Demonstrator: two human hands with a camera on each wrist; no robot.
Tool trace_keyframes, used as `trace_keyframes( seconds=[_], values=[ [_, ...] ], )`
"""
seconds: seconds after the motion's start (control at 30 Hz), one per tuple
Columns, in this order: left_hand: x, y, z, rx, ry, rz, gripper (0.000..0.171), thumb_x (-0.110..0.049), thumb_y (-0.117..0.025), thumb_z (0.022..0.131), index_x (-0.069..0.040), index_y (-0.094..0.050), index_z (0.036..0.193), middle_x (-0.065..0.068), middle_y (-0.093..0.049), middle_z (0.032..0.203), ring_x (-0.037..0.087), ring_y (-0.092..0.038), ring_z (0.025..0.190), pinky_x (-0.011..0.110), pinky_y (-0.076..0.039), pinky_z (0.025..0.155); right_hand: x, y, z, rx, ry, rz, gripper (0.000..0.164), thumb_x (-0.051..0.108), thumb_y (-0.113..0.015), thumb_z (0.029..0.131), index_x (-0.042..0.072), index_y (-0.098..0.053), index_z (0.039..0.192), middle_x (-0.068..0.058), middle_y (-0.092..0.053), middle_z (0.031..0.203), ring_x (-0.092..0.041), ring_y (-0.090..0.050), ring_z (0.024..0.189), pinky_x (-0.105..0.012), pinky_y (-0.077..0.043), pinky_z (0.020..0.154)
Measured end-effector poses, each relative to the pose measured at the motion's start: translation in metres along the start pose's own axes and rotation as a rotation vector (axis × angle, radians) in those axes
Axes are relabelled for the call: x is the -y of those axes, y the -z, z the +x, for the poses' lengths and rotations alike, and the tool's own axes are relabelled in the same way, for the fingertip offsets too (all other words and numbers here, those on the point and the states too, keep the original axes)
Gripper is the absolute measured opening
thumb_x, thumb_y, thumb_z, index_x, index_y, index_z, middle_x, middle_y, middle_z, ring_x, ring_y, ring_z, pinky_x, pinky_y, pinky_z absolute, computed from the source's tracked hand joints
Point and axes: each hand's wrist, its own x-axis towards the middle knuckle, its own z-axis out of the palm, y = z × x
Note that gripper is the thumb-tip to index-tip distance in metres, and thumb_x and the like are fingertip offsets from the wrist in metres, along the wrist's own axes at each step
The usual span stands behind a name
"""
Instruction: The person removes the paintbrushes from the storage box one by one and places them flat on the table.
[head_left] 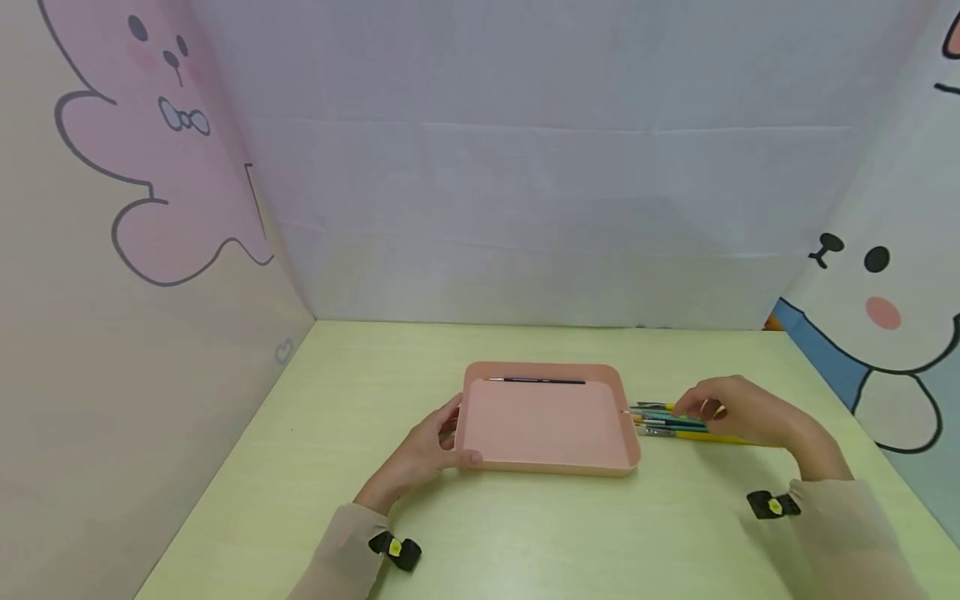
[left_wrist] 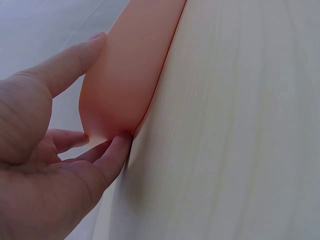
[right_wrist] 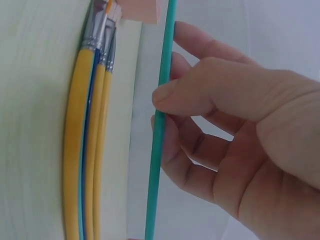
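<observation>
A shallow pink tray (head_left: 547,429) lies on the table, with one dark-handled thin paintbrush (head_left: 536,381) along its far side. My left hand (head_left: 420,454) grips the tray's near left corner, the thumb along the front rim and the fingers around the left side. In the left wrist view the fingertips (left_wrist: 120,150) are low at the tray's corner, close to the table. My right hand (head_left: 757,412) pinches a green paintbrush handle (right_wrist: 162,65) between thumb and fingers, raised above other brushes. The held brush's bristles are out of frame in the right wrist view.
Several paintbrushes with yellow and blue handles (right_wrist: 77,125) lie side by side right of the tray, their metal ferrules toward it. A pale cloth wall (head_left: 525,200) stands behind the table, and printed side walls flank it.
</observation>
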Motion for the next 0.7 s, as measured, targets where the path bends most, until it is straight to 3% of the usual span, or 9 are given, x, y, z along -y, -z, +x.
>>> trace_keyframes(
  seconds=[0.23, 0.53, 0.7],
  values=[
    [0.0, 0.0, 0.0, 0.002, 0.004, -0.005, 0.112, -0.023, -0.092, 0.086, -0.019, -0.021, 0.172, 0.011, -0.042, 0.166, 0.035, -0.045, 0.151, 0.046, -0.043, 0.121, -0.009, -0.002, -0.013, -0.018, -0.004, -0.003, 0.033, -0.009, -0.08, 0.087, 0.005, -0.077, 0.118, -0.011, -0.075, 0.116, -0.021, -0.07, 0.093, -0.027, -0.062, 0.076],
    [-0.001, 0.0, -0.001, -0.007, 0.015, 0.001, 0.112, -0.023, -0.092, 0.086, -0.02, -0.021, 0.172, 0.012, -0.042, 0.167, 0.037, -0.045, 0.151, 0.048, -0.045, 0.12, -0.014, 0.001, -0.019, -0.034, -0.022, -0.007, 0.036, -0.009, -0.079, 0.086, 0.011, -0.079, 0.116, -0.008, -0.074, 0.116, -0.01, -0.067, 0.092, -0.024, -0.061, 0.076],
    [-0.001, 0.0, 0.0, -0.006, 0.014, 0.005, 0.113, -0.024, -0.093, 0.085, -0.02, -0.02, 0.172, 0.012, -0.04, 0.168, 0.036, -0.044, 0.151, 0.047, -0.044, 0.12, -0.019, 0.0, -0.019, -0.029, -0.028, 0.0, 0.036, -0.011, -0.079, 0.086, 0.011, -0.079, 0.115, -0.007, -0.074, 0.115, -0.017, -0.068, 0.09, -0.025, -0.061, 0.075]
  ],
)
